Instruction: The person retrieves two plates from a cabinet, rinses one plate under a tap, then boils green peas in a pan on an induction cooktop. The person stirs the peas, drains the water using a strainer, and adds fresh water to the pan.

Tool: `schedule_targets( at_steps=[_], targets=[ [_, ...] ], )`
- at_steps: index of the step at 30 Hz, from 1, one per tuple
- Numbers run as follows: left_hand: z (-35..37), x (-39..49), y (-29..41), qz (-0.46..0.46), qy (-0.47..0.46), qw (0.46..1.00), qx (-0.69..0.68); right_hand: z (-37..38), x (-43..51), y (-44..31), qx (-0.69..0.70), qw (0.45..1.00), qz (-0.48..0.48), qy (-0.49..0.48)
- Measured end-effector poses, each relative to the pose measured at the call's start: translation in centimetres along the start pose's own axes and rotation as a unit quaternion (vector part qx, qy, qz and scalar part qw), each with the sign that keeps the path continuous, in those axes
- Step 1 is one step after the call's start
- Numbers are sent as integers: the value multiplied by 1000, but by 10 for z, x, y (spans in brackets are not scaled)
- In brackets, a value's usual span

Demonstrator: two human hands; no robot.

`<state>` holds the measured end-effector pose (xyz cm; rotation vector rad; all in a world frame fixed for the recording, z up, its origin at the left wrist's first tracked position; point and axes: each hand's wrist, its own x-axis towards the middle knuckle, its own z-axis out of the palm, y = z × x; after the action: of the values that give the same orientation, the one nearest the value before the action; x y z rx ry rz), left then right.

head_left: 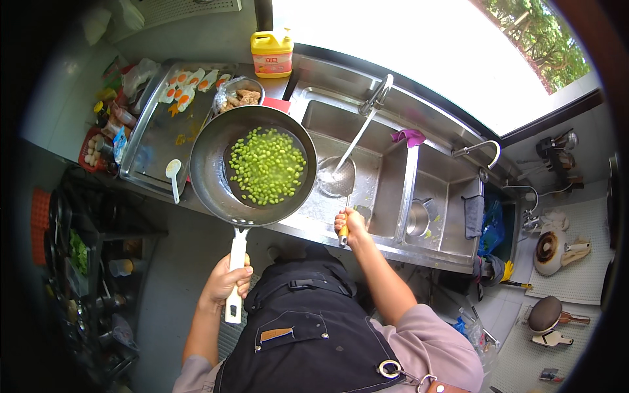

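Note:
My left hand (230, 281) grips the white handle of a dark frying pan (206, 169), raised at the counter's edge left of the sink. Green beans (268, 167) lie in cloudy liquid in the pan. My right hand (352, 227) holds the wooden handle of a metal strainer ladle (339, 179) over the left sink basin. Water runs from the faucet (379, 96) onto the strainer's bowl, which looks to hold no beans. Behind the pan, a metal bowl (261, 88) holds brown pieces of food, partly covered by plastic film.
Fried eggs (183, 96) and a white spoon (173, 169) lie on a metal tray (142, 147). A yellow detergent jug (271, 55) stands behind. A purple cloth (409, 137) hangs on the sink divider, and a metal pot (417, 218) sits in the right basin. Shelving (123, 236) stands at lower left.

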<state>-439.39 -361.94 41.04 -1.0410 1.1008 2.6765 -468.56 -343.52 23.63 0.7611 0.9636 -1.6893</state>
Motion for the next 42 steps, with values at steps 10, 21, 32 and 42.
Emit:
schedule_targets(
  at_steps=[10,21,32,42],
  targets=[
    [4,2,-1,1,2,1000,-4,4,-12,-7,-264,962,-52,51],
    [15,8,-2,1,16,1000,-10,26,-3,-67,-805,467,-312,193],
    [39,14,-11,0,33,999,-27,76,115,-156,-566,817,-106,29],
    [73,29,-20,19,73,996,-48,137,135,-216,-943,327,-39,-33]
  ],
)
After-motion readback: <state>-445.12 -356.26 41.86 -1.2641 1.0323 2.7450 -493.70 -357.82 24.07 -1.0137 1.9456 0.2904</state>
